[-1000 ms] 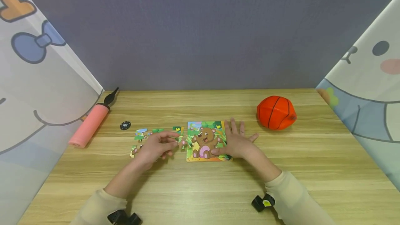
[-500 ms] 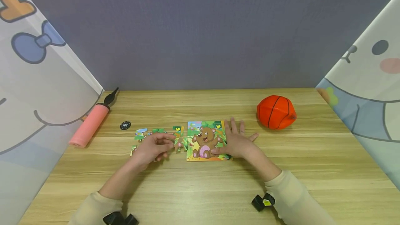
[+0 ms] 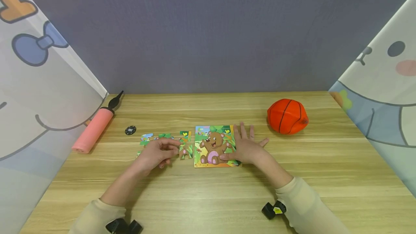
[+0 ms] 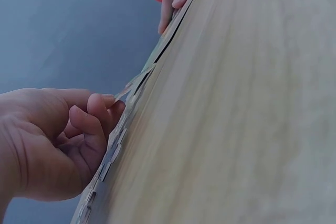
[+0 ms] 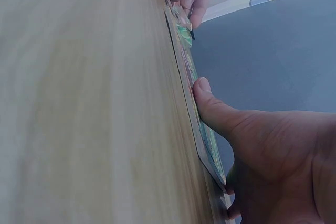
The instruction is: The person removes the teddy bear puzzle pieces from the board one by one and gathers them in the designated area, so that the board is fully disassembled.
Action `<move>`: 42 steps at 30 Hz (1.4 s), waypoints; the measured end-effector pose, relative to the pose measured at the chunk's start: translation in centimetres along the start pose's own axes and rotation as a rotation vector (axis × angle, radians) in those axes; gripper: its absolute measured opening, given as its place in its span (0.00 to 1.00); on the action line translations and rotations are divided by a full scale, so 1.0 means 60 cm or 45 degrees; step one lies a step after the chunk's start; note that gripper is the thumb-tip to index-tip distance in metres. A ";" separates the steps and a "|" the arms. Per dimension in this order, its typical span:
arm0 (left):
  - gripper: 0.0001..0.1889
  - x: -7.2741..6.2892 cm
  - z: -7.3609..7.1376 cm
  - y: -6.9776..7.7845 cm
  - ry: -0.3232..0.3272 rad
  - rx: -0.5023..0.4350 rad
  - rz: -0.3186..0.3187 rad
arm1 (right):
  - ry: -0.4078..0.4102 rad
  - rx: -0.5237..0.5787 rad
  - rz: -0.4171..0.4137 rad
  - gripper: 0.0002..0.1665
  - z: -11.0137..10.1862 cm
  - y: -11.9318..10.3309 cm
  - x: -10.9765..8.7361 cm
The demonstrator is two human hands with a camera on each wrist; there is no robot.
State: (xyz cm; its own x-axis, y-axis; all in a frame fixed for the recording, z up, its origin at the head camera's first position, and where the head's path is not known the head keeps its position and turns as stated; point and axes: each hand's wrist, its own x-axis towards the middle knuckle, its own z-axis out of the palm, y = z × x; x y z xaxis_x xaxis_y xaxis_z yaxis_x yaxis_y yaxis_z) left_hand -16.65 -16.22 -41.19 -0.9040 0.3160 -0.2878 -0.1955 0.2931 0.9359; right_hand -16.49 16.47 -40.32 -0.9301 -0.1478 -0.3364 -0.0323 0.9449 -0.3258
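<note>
My left hand (image 3: 156, 155) pinches a jigsaw piece (image 3: 186, 152) with brown bear fur and green leaves on it. In the left wrist view that piece (image 4: 126, 91) slants up from the row of pieces to the fingertips. Other loose jigsaw pieces (image 3: 185, 135) lie behind and under this hand, partly hidden. To their right is a square bear picture board (image 3: 212, 147). Spread over its right edge, my right hand (image 3: 248, 151) rests with straight fingers and the thumb on the picture. The right wrist view shows the thumb (image 5: 212, 106) against the board's face.
A pink hand pump (image 3: 94, 129) with a black nozzle lies at the left, and a black chip (image 3: 130, 130) marked 100 sits near it. At the back right is a dented red ball (image 3: 287, 117). A grey panel (image 3: 211, 35) stands behind the wooden table (image 3: 208, 201).
My left hand has moved a little left with the jigsaw piece, away from the bear board and in below the corner piece. The right hand stays in place.
</note>
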 end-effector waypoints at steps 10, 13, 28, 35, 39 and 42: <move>0.12 -0.002 -0.006 0.003 0.012 0.102 -0.024 | -0.006 -0.007 0.004 0.79 -0.002 -0.001 -0.001; 0.12 -0.002 -0.007 0.003 0.015 0.124 -0.023 | -0.005 -0.008 0.001 0.79 -0.001 -0.001 0.000; 0.14 -0.004 -0.009 0.007 -0.010 0.115 -0.003 | -0.013 -0.013 0.006 0.78 -0.002 -0.002 -0.001; 0.13 -0.001 0.003 0.014 -0.007 0.134 0.008 | -0.011 -0.012 0.005 0.79 -0.002 -0.002 -0.002; 0.13 0.002 0.014 0.022 -0.008 0.184 -0.003 | -0.015 -0.007 0.008 0.79 -0.003 -0.002 -0.002; 0.14 0.006 0.022 0.025 -0.017 0.204 0.009 | -0.018 -0.006 0.009 0.79 -0.003 -0.002 -0.002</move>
State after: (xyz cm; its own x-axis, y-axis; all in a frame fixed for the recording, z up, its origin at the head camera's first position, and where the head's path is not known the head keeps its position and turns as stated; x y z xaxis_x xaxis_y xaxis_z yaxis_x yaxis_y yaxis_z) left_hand -16.74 -14.46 -40.13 -0.8997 0.3302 -0.2853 -0.1252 0.4310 0.8936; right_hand -16.42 16.40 -40.08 -0.9251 -0.1448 -0.3510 -0.0271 0.9473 -0.3193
